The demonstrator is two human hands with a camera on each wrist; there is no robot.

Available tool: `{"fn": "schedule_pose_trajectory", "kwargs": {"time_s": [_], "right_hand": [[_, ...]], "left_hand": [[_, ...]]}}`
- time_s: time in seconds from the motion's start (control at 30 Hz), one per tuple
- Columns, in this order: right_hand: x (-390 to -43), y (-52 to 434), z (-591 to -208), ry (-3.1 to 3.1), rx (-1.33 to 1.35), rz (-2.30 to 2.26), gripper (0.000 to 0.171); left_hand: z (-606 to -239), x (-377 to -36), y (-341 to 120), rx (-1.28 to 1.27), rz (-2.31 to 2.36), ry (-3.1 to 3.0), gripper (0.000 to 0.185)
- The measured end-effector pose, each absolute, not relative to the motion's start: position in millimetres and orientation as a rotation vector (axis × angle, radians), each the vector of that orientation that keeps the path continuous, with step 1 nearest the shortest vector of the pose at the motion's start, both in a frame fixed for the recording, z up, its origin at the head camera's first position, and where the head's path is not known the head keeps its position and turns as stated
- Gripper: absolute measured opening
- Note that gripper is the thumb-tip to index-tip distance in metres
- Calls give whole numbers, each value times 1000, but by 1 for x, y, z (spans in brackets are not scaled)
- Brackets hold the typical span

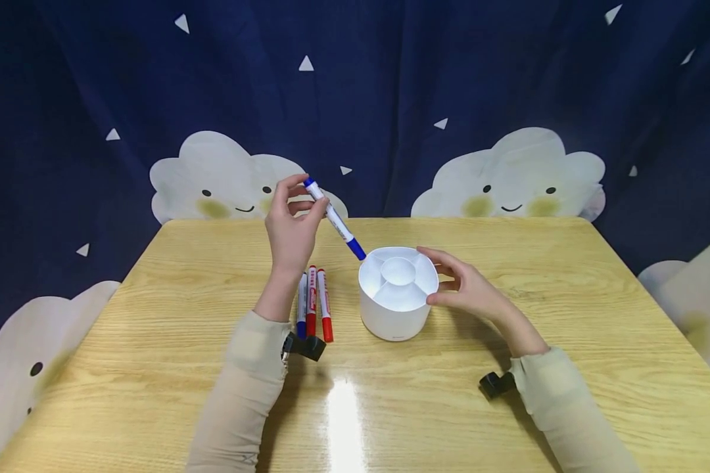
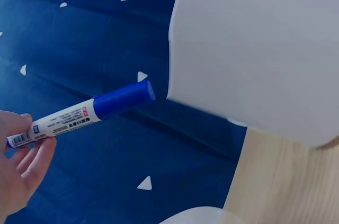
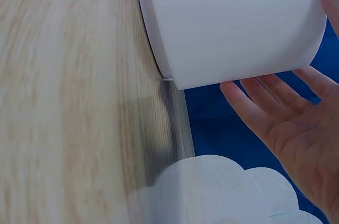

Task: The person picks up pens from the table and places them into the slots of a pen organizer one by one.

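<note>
Head view: the left hand (image 1: 290,226) pinches a blue marker (image 1: 335,221) by its far end, capped tip slanting down-right just above the holder's (image 1: 396,302) left rim, which the right hand's (image 1: 467,286) relaxed fingers steady.

Bright, even light from overhead in the head view, and there is the proof: a white streak of glare on the glossy wooden table (image 1: 509,407) between the two forearms, near its front edge. Shadows are soft and short, pooled under the white holder (image 1: 398,289) and beside the sleeves. The navy curtain (image 1: 390,98) sits dim, darker in the corners. Edges bow slightly, wide-lens style, yet the centre is sharp. Left wrist view: the blue marker (image 2: 79,115) reads crisp, label print visible, while the holder's wall is a flat, washed-out white. Right wrist view: wood grain smears into blur at left, and the table's edge shows a grey reflection.
</note>
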State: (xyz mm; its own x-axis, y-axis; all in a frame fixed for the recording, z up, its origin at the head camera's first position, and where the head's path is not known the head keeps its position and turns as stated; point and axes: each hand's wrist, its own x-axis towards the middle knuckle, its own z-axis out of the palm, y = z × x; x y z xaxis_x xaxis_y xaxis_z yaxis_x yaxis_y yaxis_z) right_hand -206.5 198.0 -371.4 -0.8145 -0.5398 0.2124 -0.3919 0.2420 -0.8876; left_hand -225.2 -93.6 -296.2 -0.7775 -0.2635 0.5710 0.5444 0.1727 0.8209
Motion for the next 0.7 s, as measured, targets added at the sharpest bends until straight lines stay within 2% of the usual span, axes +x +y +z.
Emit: {"fn": "schedule_pose_trajectory", "kwargs": {"time_s": [0.3,0.7], "right_hand": [[-207,199,-373,2365,-896,-1616,77],[-206,199,-371,2364,-879,-1616,77]], "left_hand": [[-285,-211,-74,-296,-1886,-1679,41],[-314,-229,-61,-343,-1929,-1712,41]]}}
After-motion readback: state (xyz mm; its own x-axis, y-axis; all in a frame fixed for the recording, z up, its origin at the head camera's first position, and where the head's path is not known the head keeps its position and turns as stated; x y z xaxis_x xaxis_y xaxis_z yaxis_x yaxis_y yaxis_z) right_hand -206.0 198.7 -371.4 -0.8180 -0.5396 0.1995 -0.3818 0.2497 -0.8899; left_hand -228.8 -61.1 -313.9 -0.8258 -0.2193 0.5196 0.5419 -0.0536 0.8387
